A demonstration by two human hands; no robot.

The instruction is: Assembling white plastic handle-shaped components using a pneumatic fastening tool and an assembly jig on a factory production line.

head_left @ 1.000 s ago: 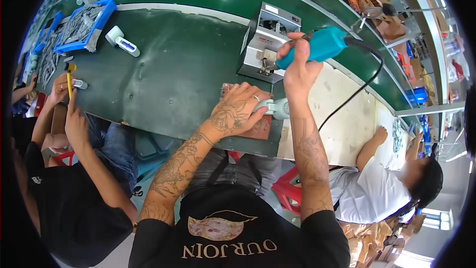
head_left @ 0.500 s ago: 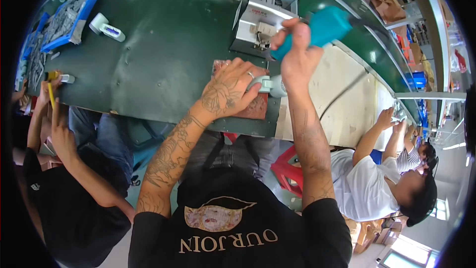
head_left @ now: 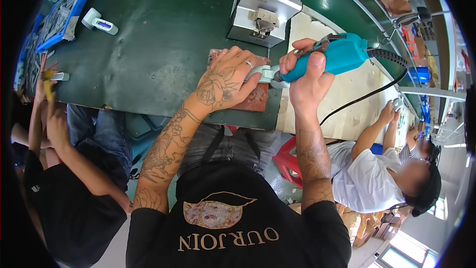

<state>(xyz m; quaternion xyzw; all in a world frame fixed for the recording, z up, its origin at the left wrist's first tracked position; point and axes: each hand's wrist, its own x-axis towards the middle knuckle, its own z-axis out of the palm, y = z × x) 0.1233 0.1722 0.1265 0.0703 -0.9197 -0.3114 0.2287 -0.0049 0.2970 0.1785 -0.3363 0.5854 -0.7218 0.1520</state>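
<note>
My right hand (head_left: 310, 77) is wrapped round a teal electric screwdriver (head_left: 342, 59), held nearly level with its tip pointing left. That tip meets a small pale green and white plastic device (head_left: 267, 74), though the exact contact point is too small to make out. With thumb and fingers, my left hand (head_left: 223, 82) grips the device and presses it down on a reddish-brown pad (head_left: 255, 101). Part of the device is hidden under the left fingers.
Behind the pad stands a silver metal machine (head_left: 265, 10). Another white device (head_left: 101, 22) lies far left, near a blue bin (head_left: 67, 20) of grey parts. A black cable (head_left: 364, 94) loops from the screwdriver. Co-workers sit on both sides; the left one holds a yellow tool (head_left: 48, 87).
The screwdriver has come down and left, from raised above the bench to the device, with its tip now at it. My left hand keeps its hold on the device.
</note>
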